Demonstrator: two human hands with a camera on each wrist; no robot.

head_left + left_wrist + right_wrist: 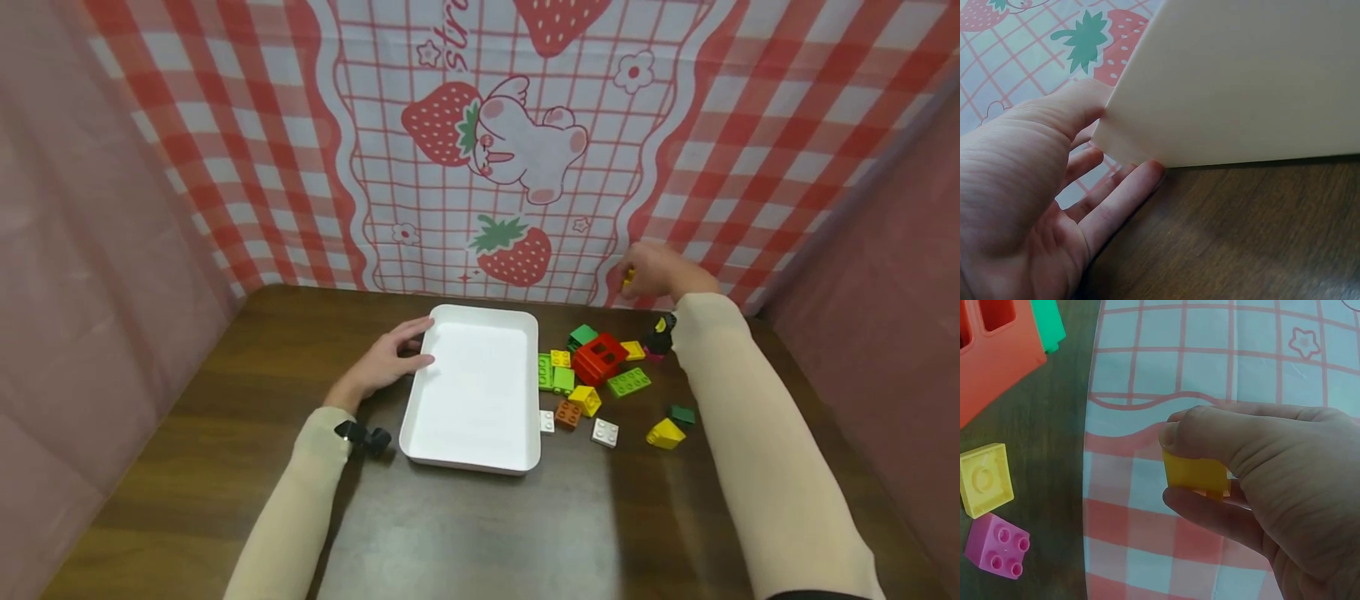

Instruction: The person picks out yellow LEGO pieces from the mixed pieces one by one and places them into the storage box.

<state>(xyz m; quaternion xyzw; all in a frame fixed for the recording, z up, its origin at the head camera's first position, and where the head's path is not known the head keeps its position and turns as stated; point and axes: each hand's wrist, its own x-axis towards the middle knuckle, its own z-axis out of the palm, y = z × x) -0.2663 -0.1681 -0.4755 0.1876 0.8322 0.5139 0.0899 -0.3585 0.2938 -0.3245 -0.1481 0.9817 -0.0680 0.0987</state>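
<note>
A shallow white tray [476, 392] lies on the table. At its left edge my left hand [382, 360] holds the rim, the thumb reaching over it. In the left wrist view the tray's outer wall [1229, 81] fills the upper right, with a finger [1141, 178] of the left hand against its lower edge. Off to the far right, my right hand [656, 268] is raised over the table's back edge. It pinches a yellow toy brick [1194, 472] between thumb and fingers; the hand covers part of the brick.
Right of the tray lie several toy bricks: a red window piece [600, 358], a brown brick [567, 413], a white brick [604, 432], a yellow sloped brick [665, 434] and a pink brick [997, 545]. A checked strawberry cloth [517, 167] hangs behind the table [247, 400].
</note>
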